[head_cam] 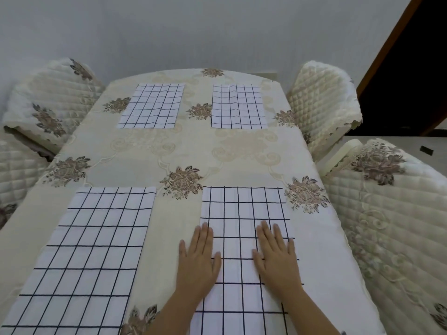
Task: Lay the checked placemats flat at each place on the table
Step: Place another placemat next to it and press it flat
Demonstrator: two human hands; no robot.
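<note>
1. The table [193,151] fills most of the view. It is covered with a cream cloth with brown flower patterns.
2. Chairs with quilted cream covers stand on both sides: two on the right [324,100] [391,201] and one at the far left [48,97]; a part of another one shows at the left edge [17,170].
3. The near-left placemat [92,250], white with dark checks, lies flat on the table and reaches to the lower edge of the view.
4. The near-right placemat [244,209] lies flat just beside it, with a strip of cloth between them. Both hands rest on it.
5. The far-left placemat [152,106] and the far-right placemat [238,106] lie flat at the far end, well apart from the near ones. Both show light fold creases.
6. The right hand [278,259] lies palm down on the near-right placemat, fingers straight and a little spread, gripping nothing.
7. The left hand [199,262] lies palm down across the left edge of the same placemat, partly on the cloth, fingers straight, gripping nothing.
</note>
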